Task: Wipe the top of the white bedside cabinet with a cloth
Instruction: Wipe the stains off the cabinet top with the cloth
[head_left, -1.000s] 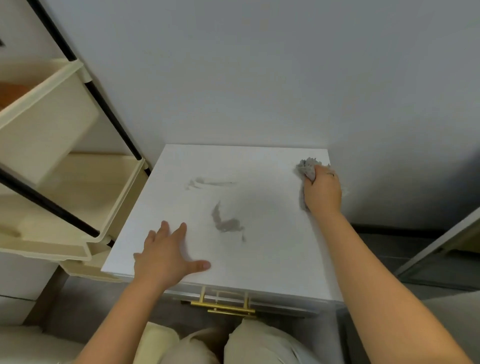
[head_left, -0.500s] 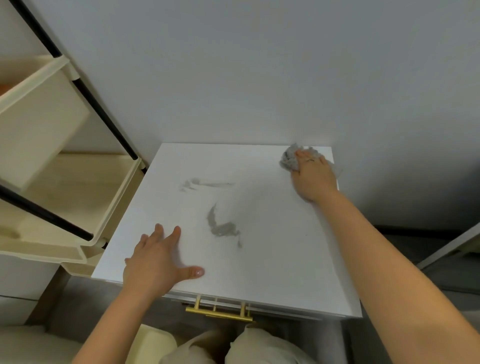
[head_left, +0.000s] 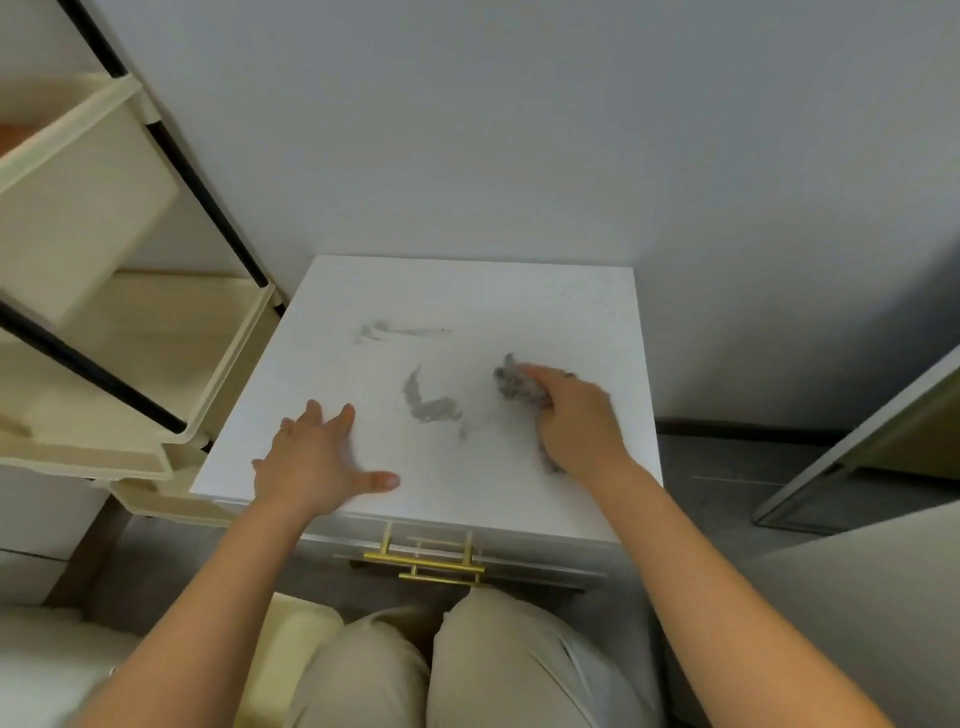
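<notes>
Now we're looking down at the cloth (head_left: 515, 383), a small grey wad bunched up on the cabinet top (head_left: 519, 306), right of centre and approx. mid-depth. Our right hand (head_left: 574, 421) is closed around it, fingers curled over the wad and pressing it onto the surface; a bit of grey fabric also sticks out below the heel of the hand near the wrist. The hand is blurred, so we can't make out the exact finger grip.

Just left of the cloth there's a dark grey smear (head_left: 428, 405), curved, w/ a fainter trail running from it toward the cloth. A second, paler streak (head_left: 400, 330) sits farther back and to the left. Faint speckling shows near the back right corner of the top.

Our left hand (head_left: 317, 462) lies flat on the front left part of the top, fingers spread wide, thumb pointing right, holding nothing.

The cabinet is white, backed against a plain pale wall (head_left: 519, 130). At its front edge we see gold bar handles (head_left: 423, 564). Below are our knees in beige trousers (head_left: 467, 670). To the left, touching or nearly touching the cabinet's side, stands a cream shelf unit (head_left: 130, 338) w/ black frame bars.
</notes>
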